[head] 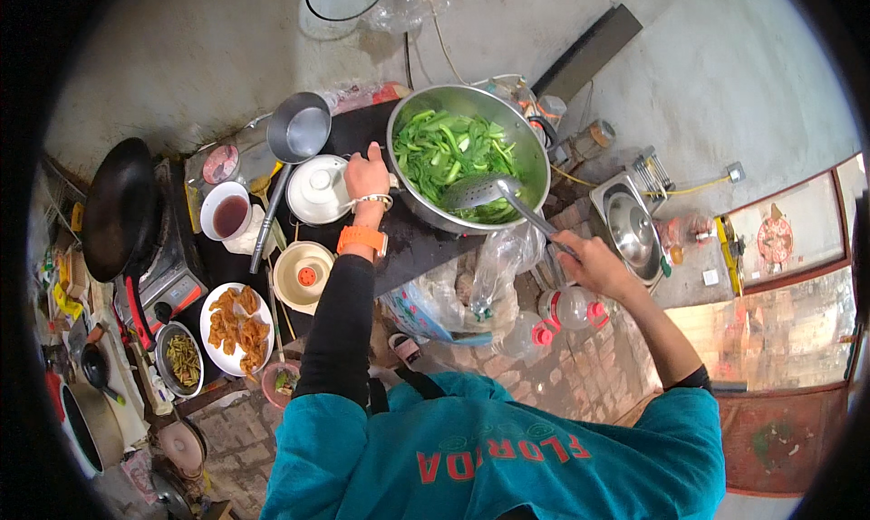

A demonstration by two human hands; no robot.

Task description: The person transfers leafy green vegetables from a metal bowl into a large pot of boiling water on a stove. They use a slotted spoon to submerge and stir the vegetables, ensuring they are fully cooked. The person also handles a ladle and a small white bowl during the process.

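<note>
Leafy greens (455, 146) fill a large steel pot (537, 193) on a dark table. My right hand (598, 265) is closed on the handle of a perforated metal skimmer (476, 191), whose bowl rests on the greens at the pot's near side. At the pot's left side, my left hand (369, 176) is at the pot's side handle; the fingers partly hide it, so I cannot tell how firmly they grip. A white lidded pot (318, 189) stands just left of that hand. Below it sits a cream-coloured pot (304, 277) with an orange disc inside.
A long-handled saucepan (299, 127), a bowl of dark liquid (225, 210), a plate of fried food (238, 329) and a black wok (119, 210) stand leftward. Plastic bottles (574, 307) are on the brick floor; a steel basin (629, 227) lies right. A grey wall rises behind the table.
</note>
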